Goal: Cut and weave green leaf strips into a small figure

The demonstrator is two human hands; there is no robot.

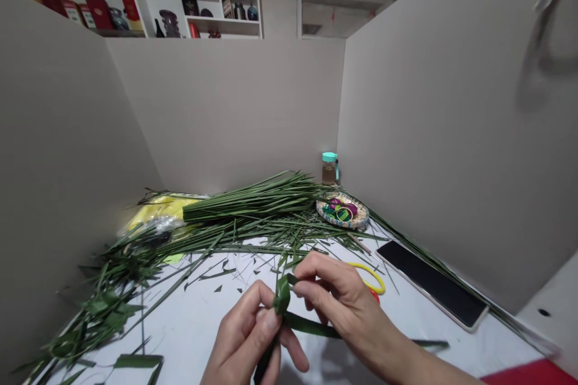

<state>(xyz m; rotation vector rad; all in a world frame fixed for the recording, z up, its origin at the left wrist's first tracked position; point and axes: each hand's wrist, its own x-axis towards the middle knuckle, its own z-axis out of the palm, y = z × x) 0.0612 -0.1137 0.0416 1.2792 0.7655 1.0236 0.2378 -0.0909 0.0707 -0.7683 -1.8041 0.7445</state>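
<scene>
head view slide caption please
Left hand and right hand pinch a folded leaf strip over a white table, long leaves behind

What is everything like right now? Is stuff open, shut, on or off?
green leaf strip, folded over and bent
left hand, pinching the strip
right hand, pinching the strip
phone, lying flat, screen dark
bottle, upright, teal lid on
leaf bundle, lying in a pile
woven basket, holding colourful bits
</scene>
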